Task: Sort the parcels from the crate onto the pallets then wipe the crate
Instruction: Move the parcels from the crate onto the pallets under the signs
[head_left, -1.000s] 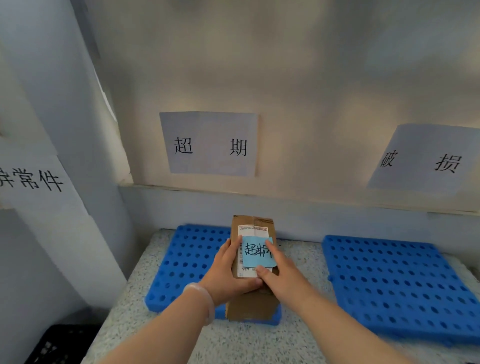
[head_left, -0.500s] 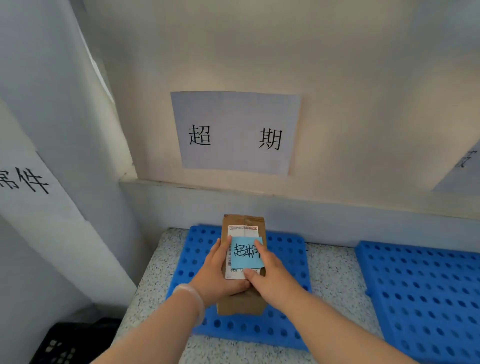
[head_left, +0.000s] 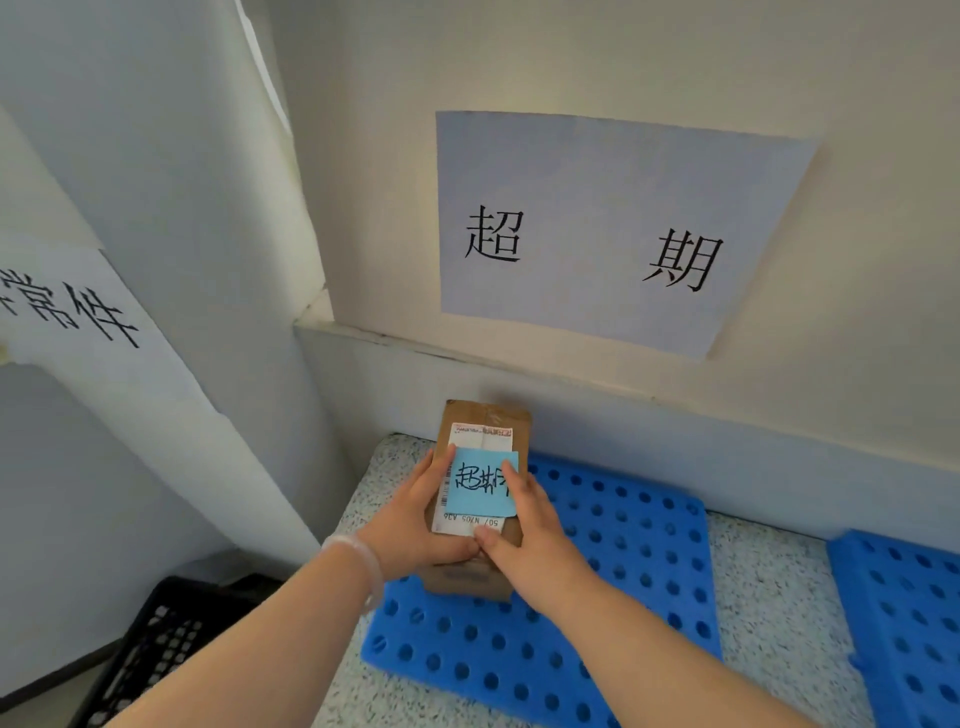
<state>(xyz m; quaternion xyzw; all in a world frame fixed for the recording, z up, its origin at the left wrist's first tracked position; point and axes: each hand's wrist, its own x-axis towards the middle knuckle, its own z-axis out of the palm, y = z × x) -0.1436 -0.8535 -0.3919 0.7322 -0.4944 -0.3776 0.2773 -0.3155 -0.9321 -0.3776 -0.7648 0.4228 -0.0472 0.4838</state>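
A brown cardboard parcel with a white shipping label and a blue handwritten sticky note is held over the left part of a blue perforated pallet. My left hand grips its left side and my right hand its right side, thumbs on top. Whether the parcel's underside touches the pallet is hidden. A black crate shows at the lower left, mostly out of frame.
A paper sign with two printed characters hangs on the wall above this pallet. Another sign is on the left pillar. A second blue pallet lies to the right on the speckled counter.
The view has closed in and shifted left. The parcel stays in both hands and now sits nearer the pallet's left edge and the wall.
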